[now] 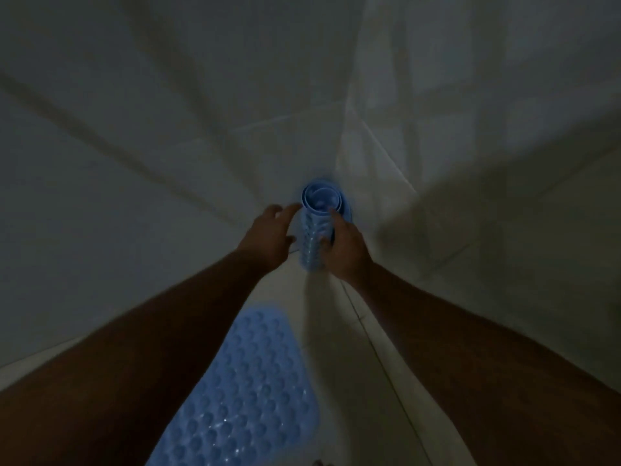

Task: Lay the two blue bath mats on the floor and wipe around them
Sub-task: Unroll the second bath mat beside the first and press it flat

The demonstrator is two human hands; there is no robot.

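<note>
With one mat (242,391) flat on the floor (420,331) at 6 o'clock, right hand (346,250) fingers grip the rolled mat (314,237) at 12 o'clock, left hand (268,233) fingers spread beside it; next, unroll it flat.

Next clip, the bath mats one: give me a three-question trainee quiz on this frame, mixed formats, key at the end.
1. True or false: the flat blue bubble-textured rubber bath mat lies on the pale tiled floor.
2. Which hand grips the rolled blue bubble-textured rubber mat? A) left hand B) right hand
3. Fill in: the left hand's fingers are ____, beside the roll.

Key: 1 true; 2 B; 3 spread open
</note>
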